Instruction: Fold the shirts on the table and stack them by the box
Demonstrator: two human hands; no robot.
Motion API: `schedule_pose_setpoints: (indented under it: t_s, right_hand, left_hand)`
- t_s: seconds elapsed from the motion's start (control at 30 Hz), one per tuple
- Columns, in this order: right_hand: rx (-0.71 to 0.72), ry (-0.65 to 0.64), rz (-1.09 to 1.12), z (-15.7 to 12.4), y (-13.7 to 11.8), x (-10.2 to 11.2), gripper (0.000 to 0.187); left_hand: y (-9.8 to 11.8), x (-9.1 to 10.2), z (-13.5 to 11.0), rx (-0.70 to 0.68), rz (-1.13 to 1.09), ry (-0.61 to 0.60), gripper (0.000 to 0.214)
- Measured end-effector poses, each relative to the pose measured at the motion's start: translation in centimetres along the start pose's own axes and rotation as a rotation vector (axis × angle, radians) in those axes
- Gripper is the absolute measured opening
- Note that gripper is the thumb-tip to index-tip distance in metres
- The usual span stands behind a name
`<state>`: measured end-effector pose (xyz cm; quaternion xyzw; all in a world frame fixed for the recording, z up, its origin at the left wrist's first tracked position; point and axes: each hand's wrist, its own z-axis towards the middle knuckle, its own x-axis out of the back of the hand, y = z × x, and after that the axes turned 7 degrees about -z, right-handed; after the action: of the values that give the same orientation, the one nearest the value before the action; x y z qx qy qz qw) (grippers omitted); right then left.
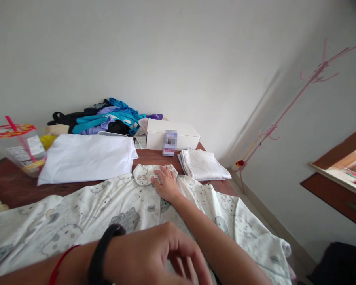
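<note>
Resting on the shirt collar [141,178], right fingers [159,174] spread, grasping nothing; left fingers [192,252] curl, hold unclear.

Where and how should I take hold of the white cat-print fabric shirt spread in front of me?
Probably best by both shoulders, beside the rounded, printed collar, pinched from above on the near side: the white fabric shirt with grey cat print lies spread out with its collar at the far end. The right grip rests at the collar.
</note>
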<state>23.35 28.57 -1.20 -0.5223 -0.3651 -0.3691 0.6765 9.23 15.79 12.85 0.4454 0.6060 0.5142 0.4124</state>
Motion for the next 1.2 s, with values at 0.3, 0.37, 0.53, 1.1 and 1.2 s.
schedule_pose_setpoints:
  t_s: [0.3,0.37,0.53,1.1,1.2]
  right_hand:
    - [0.178,-0.347,-0.038,0.1,-0.5,8.4,0.052]
    - [0.260,-0.284,-0.022,-1.3,0.3,13.3,0.044]
    - [0.096,-0.053,-0.174,-10.1,4.0,22.7,0.030]
    - [-0.103,-0.176,-0.482,-32.7,12.0,18.1,0.030]
    - [-0.121,-0.122,-0.423,-32.0,13.2,19.6,0.024]
  left_hand:
    - [-7.5,3.6,-2.0,0.045,0.979,0.441,0.034]
    - [-10.2,3.8,-2.9,0.048,1.117,0.506,0.051]
    - [-14.2,3.8,-3.6,0.002,1.272,0.560,0.061]
    - [-13.9,3.5,-3.3,0.030,1.263,0.570,0.062]
    - [-14.0,3.6,-3.3,0.028,1.253,0.569,0.062]
